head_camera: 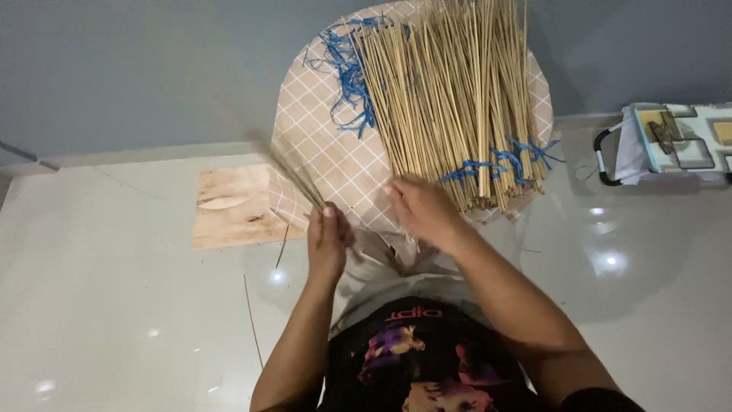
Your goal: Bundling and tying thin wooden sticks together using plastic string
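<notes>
Head view, the only one. The left hand (328, 243) is closed around a few thin sticks (293, 175). They are motion-blurred, so the exact count can't be told. Their long axis runs from the fist up and to the left, fanning out over the edge of the checked cloth (332, 145).

The right hand (421, 210) sits at the near end of the big bundle of bamboo sticks (457, 99), fingers curled and touching the stick ends. Whether it has actually pinched a stick or only rests on the ends cannot be told, since the fingertips blend into the bundle.

The bundle lies on the cloth-covered round surface. Its long axis runs away from the person, slightly fanned, with the near ends just beyond the right hand. Blue string (503, 164) ties it near the close end, and more loose blue string (347, 72) lies at the bundle's far left.

Key relation: the bundle lies straight ahead and slightly right. The right hand is on it, while the left hand is off to its left side and apart from it, so the right is clearly nearer.

A plywood piece (232, 206) lies flat on the glossy white floor (114, 305), left of the cloth. One stray stick (252, 320) lies on the floor by the left forearm. A white-and-teal box-like object (675, 141) sits far right.
</notes>
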